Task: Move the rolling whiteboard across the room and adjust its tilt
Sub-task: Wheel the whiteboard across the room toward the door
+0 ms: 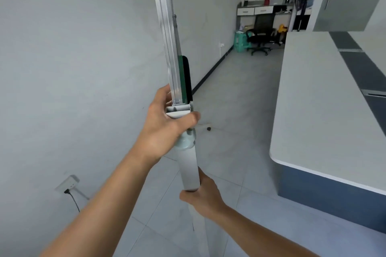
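I see the rolling whiteboard (pixel 167 37) edge-on, a thin aluminium frame rising through the middle of the view. A dark green and black strip runs along its lower right side. My left hand (pixel 165 123) grips the frame's lower corner at the marker tray end, just above a pale round tilt knob (pixel 186 142). Below that, my right hand (pixel 202 194) wraps around the white stand post (pixel 190 171). The board's face and its wheels are hidden.
A grey wall (pixel 73 58) runs close on the left, with a socket and black cable (pixel 69 188) low down. A white-topped counter with a blue base (pixel 313 110) stands on the right. Tiled floor leads to a far desk, black office chair (pixel 259 37) and fan.
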{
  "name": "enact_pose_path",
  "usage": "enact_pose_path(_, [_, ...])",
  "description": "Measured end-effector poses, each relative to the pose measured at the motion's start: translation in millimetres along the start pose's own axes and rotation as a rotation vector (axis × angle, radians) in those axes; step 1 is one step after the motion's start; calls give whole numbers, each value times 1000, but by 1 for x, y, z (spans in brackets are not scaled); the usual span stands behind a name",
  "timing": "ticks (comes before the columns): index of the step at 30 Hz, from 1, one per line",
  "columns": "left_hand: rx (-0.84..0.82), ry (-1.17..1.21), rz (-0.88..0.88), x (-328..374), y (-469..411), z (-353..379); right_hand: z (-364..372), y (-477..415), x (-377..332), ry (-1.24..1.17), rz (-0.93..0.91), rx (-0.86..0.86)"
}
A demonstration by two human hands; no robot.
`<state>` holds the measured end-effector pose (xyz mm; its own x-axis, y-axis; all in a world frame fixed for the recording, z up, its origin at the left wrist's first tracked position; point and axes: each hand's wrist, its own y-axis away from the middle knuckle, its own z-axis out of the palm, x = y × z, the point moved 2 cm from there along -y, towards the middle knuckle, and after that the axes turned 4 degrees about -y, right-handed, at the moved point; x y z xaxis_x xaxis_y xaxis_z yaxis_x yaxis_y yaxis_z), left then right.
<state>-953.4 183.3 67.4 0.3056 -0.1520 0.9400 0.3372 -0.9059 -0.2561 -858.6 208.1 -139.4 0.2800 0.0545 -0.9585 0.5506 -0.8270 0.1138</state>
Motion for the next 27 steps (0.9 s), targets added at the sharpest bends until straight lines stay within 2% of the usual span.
enact_pose_path(14, [119, -13, -47, -59, -206, -1, -38, -210, -18, 7, 7, 60])
enact_pose_path(27, [-76, 39, -12, -115, -440, 27, -104, -430, -26, -20, 101, 194])
